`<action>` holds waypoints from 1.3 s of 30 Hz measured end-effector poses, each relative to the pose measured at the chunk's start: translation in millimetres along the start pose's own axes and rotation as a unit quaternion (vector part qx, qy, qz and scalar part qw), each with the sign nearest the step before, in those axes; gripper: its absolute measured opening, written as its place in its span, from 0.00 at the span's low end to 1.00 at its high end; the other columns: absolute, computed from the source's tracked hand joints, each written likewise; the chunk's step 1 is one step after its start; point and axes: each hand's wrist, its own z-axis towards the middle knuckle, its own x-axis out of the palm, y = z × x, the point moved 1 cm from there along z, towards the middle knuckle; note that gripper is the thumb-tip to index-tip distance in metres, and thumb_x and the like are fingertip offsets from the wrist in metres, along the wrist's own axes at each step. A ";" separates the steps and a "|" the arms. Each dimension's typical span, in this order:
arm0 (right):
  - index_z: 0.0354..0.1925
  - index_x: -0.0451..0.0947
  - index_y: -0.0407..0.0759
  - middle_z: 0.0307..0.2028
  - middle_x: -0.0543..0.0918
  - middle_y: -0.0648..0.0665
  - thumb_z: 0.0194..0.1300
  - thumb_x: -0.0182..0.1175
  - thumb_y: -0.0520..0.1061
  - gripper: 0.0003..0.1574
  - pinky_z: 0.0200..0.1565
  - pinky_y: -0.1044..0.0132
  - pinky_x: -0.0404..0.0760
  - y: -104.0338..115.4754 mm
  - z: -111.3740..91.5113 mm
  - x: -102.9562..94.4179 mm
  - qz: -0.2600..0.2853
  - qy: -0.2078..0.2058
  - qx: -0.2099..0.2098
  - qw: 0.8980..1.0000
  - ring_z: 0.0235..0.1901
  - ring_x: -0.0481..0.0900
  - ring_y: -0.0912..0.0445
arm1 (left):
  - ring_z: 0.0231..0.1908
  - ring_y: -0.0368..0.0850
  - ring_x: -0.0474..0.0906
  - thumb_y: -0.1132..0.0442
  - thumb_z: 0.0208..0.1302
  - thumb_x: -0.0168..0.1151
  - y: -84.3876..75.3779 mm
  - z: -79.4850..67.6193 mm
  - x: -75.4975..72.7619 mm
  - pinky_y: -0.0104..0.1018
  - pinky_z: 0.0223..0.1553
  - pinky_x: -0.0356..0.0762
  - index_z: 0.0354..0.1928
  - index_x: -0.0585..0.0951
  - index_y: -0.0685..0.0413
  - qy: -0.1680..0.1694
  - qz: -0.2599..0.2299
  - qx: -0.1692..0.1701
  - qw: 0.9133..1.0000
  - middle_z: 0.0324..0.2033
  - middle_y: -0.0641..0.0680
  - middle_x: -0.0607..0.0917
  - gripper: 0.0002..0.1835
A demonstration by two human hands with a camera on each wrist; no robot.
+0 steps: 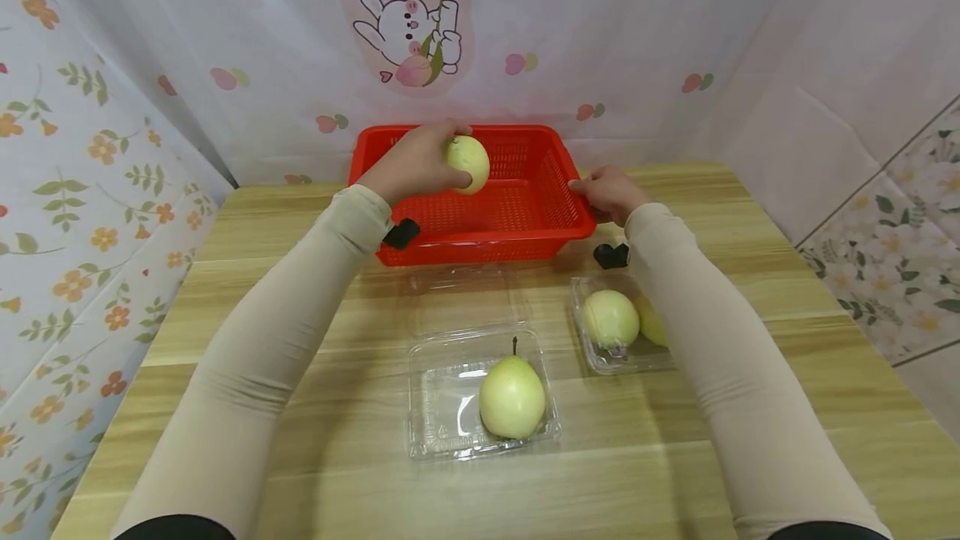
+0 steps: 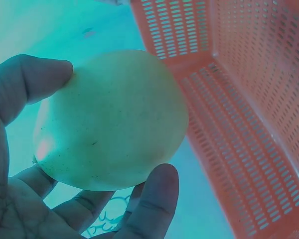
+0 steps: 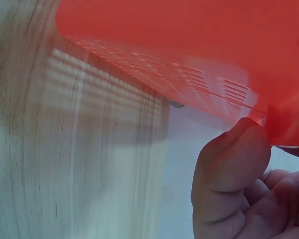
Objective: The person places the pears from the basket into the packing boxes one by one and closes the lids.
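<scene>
My left hand (image 1: 420, 163) holds a pale yellow-green pear (image 1: 468, 163) over the left part of a red plastic basket (image 1: 480, 252). In the left wrist view, the thumb and fingers curl round the pear (image 2: 114, 119), which stays apart from the basket's slotted wall. At the basket's right side, my right hand (image 1: 611, 192) pinches the rim; the right wrist view has its thumb (image 3: 234, 154) against the red edge. Nearer me lies an opened clear plastic clamshell box (image 1: 450, 407) with one stemmed pear (image 1: 512, 397) in its right half.
Right of the clamshell, partly under my right forearm, stands another clear box (image 1: 633, 363) with pears (image 1: 611, 319) in it. A wooden table (image 1: 360, 473) carries everything. Behind the basket hangs a printed white cloth (image 1: 525, 15), and a floral cloth (image 1: 90, 215) hangs at left.
</scene>
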 end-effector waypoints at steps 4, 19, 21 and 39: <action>0.46 0.66 0.34 0.38 0.81 0.38 0.77 0.50 0.48 0.16 0.34 0.60 0.85 0.1 -0.8 0.9 0.001 -0.001 -0.001 1.000 0.27 0.85 0.55 | 0.51 0.50 0.69 0.60 0.59 0.68 -3.6 -9.1 -5.6 0.42 0.48 0.77 0.68 0.68 0.53 -0.003 -0.004 0.003 1.000 0.56 0.52 0.74 0.35; 0.45 0.68 0.33 0.40 0.83 0.35 0.76 0.51 0.49 0.17 0.34 0.61 0.85 2.6 -0.6 3.9 -0.002 0.000 0.001 1.000 0.25 0.85 0.55 | 0.50 0.49 0.71 0.60 0.57 0.70 -6.1 -27.6 -7.8 0.42 0.46 0.78 0.63 0.72 0.52 -0.007 -0.026 0.023 0.999 0.54 0.51 0.76 0.31; 0.45 0.68 0.34 0.41 0.82 0.35 0.76 0.51 0.49 0.17 0.35 0.60 0.86 3.5 -1.0 4.1 -0.005 0.000 0.002 1.000 0.26 0.85 0.55 | 0.50 0.49 0.71 0.61 0.56 0.70 -4.9 -30.0 -7.4 0.42 0.46 0.78 0.63 0.71 0.52 -0.004 -0.026 0.019 0.999 0.54 0.51 0.76 0.31; 0.44 0.66 0.34 0.40 0.81 0.36 0.77 0.50 0.48 0.16 0.33 0.61 0.85 5.8 -2.3 7.1 -0.008 -0.003 -0.008 1.000 0.25 0.84 0.55 | 0.54 0.49 0.67 0.59 0.53 0.72 3.2 -45.6 6.2 0.45 0.45 0.79 0.67 0.70 0.49 0.006 0.009 0.027 1.000 0.58 0.52 0.72 0.37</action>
